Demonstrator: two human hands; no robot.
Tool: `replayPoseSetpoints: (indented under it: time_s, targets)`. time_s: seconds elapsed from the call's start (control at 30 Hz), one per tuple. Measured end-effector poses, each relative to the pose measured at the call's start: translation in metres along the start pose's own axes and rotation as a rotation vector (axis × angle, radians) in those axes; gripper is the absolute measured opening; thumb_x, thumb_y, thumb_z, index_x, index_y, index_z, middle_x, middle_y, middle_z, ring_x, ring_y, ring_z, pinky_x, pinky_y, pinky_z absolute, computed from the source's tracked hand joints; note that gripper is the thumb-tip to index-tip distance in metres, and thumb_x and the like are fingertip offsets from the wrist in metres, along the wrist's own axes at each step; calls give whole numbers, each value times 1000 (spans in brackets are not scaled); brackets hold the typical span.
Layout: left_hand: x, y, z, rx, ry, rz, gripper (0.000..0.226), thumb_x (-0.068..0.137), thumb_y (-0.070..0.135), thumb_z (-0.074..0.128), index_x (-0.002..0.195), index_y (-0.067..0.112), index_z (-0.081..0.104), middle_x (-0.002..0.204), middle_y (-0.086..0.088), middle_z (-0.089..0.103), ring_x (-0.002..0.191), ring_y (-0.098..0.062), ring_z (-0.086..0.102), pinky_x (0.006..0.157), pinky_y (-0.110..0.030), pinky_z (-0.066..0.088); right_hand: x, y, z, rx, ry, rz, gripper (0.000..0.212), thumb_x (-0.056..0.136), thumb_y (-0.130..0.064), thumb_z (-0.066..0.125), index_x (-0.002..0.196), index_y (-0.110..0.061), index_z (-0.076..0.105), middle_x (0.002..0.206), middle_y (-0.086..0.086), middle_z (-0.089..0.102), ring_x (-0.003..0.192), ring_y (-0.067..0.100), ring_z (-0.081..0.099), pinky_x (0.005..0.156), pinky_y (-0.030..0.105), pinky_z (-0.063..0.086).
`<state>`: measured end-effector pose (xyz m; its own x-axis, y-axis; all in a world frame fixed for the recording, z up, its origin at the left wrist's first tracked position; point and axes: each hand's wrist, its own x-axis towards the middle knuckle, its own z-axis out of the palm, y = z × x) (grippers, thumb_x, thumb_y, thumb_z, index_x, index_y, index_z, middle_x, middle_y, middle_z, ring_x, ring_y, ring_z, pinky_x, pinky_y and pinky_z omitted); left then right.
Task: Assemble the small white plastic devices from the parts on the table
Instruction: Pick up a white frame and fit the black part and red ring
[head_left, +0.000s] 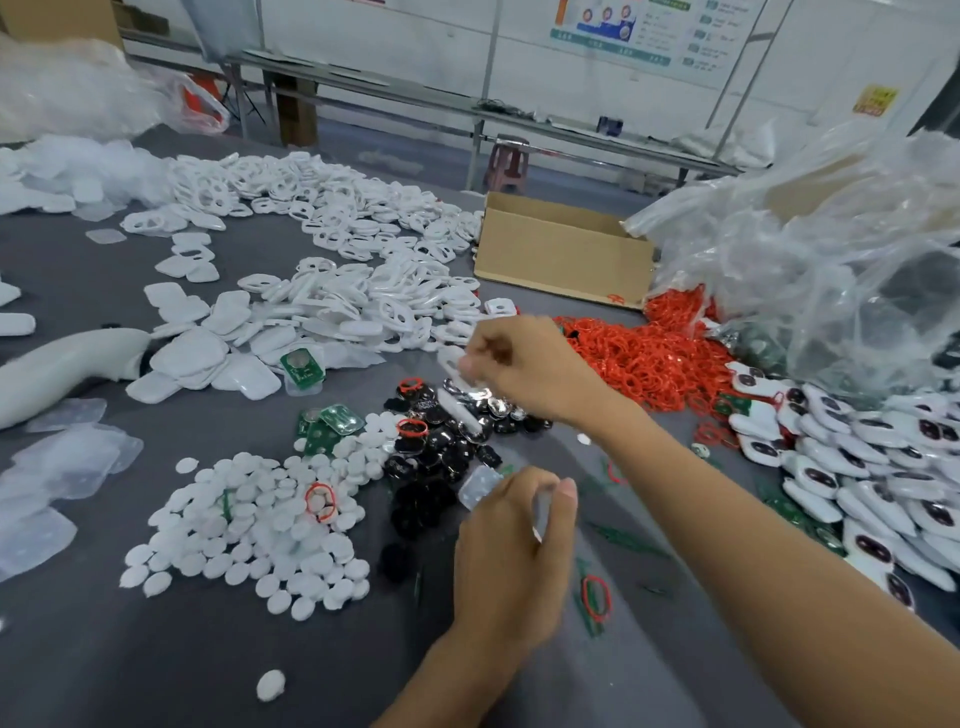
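Note:
My right hand (535, 371) hovers over the pile of black and chrome oval inserts (441, 441) and pinches a white plastic shell (451, 364) at its fingertips. My left hand (511, 551) is nearer to me and holds a small clear plastic piece (480, 486) between thumb and fingers. White oval pads (260, 525) lie in a heap to the left. White shells with cut-outs (363, 270) cover the far table. Red rubber rings (644, 358) are piled to the right. Assembled white devices (857, 467) lie at the right edge.
A cardboard box (561, 254) stands behind the red rings. A large crumpled clear bag (831, 249) rises at the right. Green circuit boards (322, 426) and clear blister covers (57, 467) lie on the left. A white curved tool (62, 364) rests at the left edge.

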<state>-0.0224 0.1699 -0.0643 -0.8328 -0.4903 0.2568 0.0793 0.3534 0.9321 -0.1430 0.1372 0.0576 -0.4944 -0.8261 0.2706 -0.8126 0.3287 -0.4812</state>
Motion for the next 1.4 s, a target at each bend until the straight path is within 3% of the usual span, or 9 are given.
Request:
replayPoseSetpoints:
  time_s: [0.23,0.4,0.57,0.7,0.83,1.07,1.2,1.33,1.4]
  targets:
    - [1,28,-28,-106,124,6,19,86,38,53,75,29,65,72,15,72,68,-1,66,65,-18,48,-77,26,-48,-21,-96,137,25,97,-7,48,75,-4,60,55,-10,47,51,-1,41,56,22,32]
    - [2,29,-37,-70,110,11,14,82,25,75,92,22,66,66,9,71,44,2,56,49,-10,37,-105,28,-41,-74,-375,64,27,92,-17,60,76,4,65,64,19,57,55,5,38,53,20,31]
    - [5,24,-41,-205,-8,-104,1,85,12,72,85,11,72,57,-3,67,31,-15,51,36,-20,38,-102,50,-31,276,-153,252,23,95,-19,57,80,-3,65,70,14,67,56,15,60,56,24,47]
    - [5,21,-40,-185,-145,-126,9,85,8,71,76,12,71,62,-4,70,33,-14,50,35,-21,39,-72,83,-14,-65,211,393,10,88,-12,64,79,-9,66,72,2,66,74,18,64,70,27,46]
    - [6,20,-41,-148,-199,-118,11,85,8,71,77,15,70,65,-3,70,31,-12,47,32,-19,36,-49,91,0,-258,93,455,17,83,-22,69,89,-7,69,91,14,69,89,32,62,76,41,53]
    - [3,26,-46,-377,-341,-255,7,84,6,71,91,9,71,74,-3,71,30,-12,44,34,-14,32,-55,95,7,-510,112,423,20,89,-16,50,89,-4,65,89,18,66,84,40,61,65,39,48]
    - [5,30,-48,-537,-287,-275,12,86,6,68,92,14,74,71,-5,69,40,-10,49,37,-16,31,-74,93,-1,-311,255,400,16,88,-14,52,84,-2,63,81,17,66,78,35,60,68,43,50]
    - [10,28,-48,-660,-173,-324,5,88,6,64,92,5,66,72,-5,67,52,-13,60,45,-18,44,-103,70,-5,25,430,427,19,82,-12,62,63,-16,60,61,-4,63,59,8,55,59,18,43]
    - [11,26,-45,-657,-125,-314,4,89,8,64,91,5,66,72,-5,66,53,-15,63,49,-19,50,-123,58,0,181,469,448,19,80,-11,67,62,-16,62,62,0,66,59,10,56,61,21,45]
